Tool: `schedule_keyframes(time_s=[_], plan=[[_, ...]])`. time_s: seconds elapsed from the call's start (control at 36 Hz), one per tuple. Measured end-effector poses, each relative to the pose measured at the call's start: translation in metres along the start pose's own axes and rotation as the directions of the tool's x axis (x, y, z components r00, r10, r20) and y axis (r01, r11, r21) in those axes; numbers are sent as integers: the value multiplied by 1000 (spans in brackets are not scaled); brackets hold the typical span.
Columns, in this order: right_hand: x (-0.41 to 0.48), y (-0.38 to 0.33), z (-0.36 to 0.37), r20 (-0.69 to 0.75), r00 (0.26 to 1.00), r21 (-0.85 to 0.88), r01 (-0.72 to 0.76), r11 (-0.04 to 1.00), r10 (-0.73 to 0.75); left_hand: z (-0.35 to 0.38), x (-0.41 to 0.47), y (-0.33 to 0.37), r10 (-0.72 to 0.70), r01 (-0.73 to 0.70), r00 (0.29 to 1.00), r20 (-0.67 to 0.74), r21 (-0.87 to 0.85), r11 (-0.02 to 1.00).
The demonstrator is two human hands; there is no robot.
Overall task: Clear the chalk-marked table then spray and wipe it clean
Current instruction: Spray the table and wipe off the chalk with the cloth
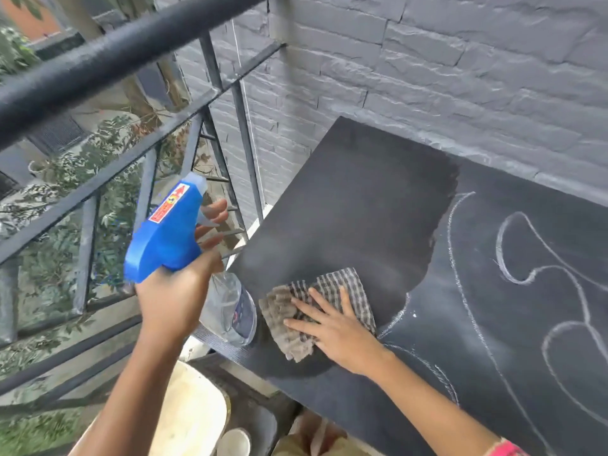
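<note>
Black chalk-marked table: right hand fingers spread flat on checked cloth, left hand clamped around spray bottle.

Red label on blue spray head: print blurred, unreadable. Chalk marks on table: no legible words.

I see my left hand wrapped around the neck of a spray bottle, its blue trigger head tilted up toward the railing and its clear body hanging down just off the corner of the table. My right hand lies flat, fingers spread, on a checked cloth pressed to the black tabletop near its front left corner. The left part of the surface looks smeared and grey, with a ragged edge; to the right of it, white chalk lines curl across the dark surface. A grey brick wall runs behind the table.
</note>
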State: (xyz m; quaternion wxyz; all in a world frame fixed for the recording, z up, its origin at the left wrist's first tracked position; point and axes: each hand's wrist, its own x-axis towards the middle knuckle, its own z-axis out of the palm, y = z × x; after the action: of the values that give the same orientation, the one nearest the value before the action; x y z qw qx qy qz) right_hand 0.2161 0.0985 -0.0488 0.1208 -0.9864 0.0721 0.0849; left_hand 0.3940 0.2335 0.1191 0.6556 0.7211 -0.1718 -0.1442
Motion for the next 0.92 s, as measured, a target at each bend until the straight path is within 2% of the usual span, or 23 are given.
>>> schedule_keyframes(time_s=[0.08,0.17,0.25,0.33,0.42,0.5,0.58,0.67,0.72,0.78,0.83,0.92], plan=[[-12,29,-11,-41,983,-1,-179,984,179,9,-4,-2,-18,17,998,56,18,1000],[3,43,-29,-34,918,76,-392,917,395,20,-13,0,-13,12,995,97,5,1000],[28,33,-32,-32,880,126,-467,875,474,24,-20,-1,-41,41,997,61,10,999],[36,7,-25,-13,907,126,-415,901,420,33,-29,1,-23,21,998,66,27,999],[20,-19,-11,-18,958,113,-283,952,287,35,-38,6,-8,3,998,66,75,997],[-10,-33,11,-136,974,204,-153,967,182,35,-51,7,18,-30,994,112,105,994],[-46,-29,14,-248,942,364,-125,923,225,29,-65,6,38,-48,990,136,70,996],[-82,-17,-10,-329,830,617,-173,768,451,25,-82,5,92,-118,966,241,95,988],[-109,-9,-29,-377,689,739,-178,649,619,26,-104,6,89,-125,955,282,115,985],[-139,-3,-46,-361,523,827,-203,524,772,31,-131,10,64,-115,946,317,146,983],[-171,2,-62,-345,393,854,-244,459,852,35,-157,10,61,-122,922,382,137,983],[-215,6,-76,-326,302,884,-238,402,896,40,-191,5,70,-165,873,483,158,974]])
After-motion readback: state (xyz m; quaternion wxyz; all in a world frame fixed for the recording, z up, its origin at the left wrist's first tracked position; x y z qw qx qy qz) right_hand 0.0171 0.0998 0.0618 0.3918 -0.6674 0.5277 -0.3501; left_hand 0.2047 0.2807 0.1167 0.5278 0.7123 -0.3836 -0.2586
